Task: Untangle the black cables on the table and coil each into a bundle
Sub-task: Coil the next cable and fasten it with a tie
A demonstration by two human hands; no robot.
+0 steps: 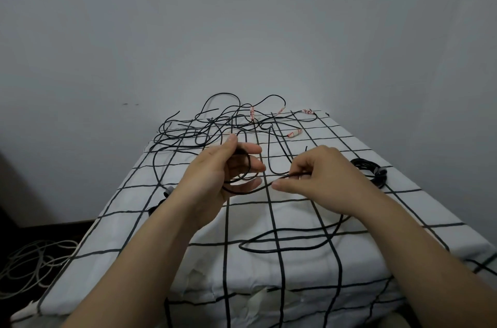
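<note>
Head view. Grips small coil (249, 165) of black cable (269, 250) in L hand (226, 166), thumb on top; pinches same cable w/ R hand (317, 174) just beside, both above checked cloth (242, 274). Slack looped on cloth near front edge. Tangle (204, 126) of black cables at far end, w/ red-and-white tags (294, 134). Coiled bundle (369, 169) at R; pale cables (32, 263) on floor, L.

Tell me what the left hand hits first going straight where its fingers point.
Probably the right hand, just across the gap, pinching the same black cable; depth is hard to judge.
</note>
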